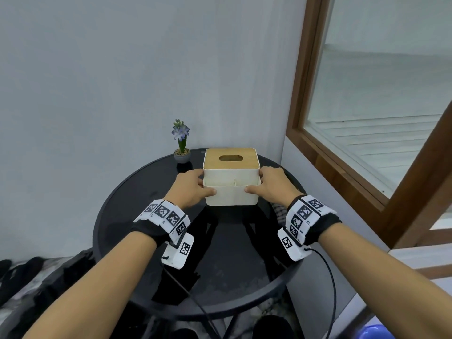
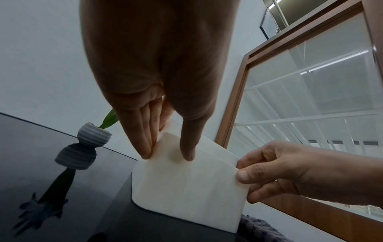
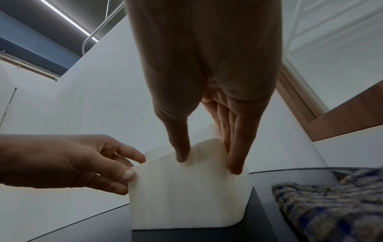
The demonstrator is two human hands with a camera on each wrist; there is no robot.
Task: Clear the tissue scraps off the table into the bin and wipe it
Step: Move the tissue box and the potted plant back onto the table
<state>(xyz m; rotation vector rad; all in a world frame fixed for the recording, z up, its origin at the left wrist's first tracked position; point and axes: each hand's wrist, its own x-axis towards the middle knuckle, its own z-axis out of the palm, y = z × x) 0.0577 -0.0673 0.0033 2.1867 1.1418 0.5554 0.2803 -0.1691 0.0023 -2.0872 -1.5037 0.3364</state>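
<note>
Gripping the tissue box (image 1: 231,177) from both sides right now: left hand (image 1: 193,189) wrapped around its left edge, right hand (image 1: 271,185) around the right edge, thumbs pressed flat on the near face, fingers down the sides. Sitting on the round black tabletop (image 1: 137,192), toward the back, next to a little potted hyacinth (image 1: 181,145). Wooden lid with an oval slot, no tissue poking out.

Looking pretty far along, honestly. No tissue scraps anywhere on the dark glass in any view, so probably cleared already. No bin clearly in sight either, just a dark heap on the floor at lower left that can't be identified.

Wipe cloth (image 3: 331,201), a blue-and-beige woven thing, lying on the tabletop just right of the box, touched by neither hand. Can't tell whether the wiping is done or not; some faint smudges on the near glass. Best guess: shifting the box, either to wipe under it or to put it back after wiping.
</note>
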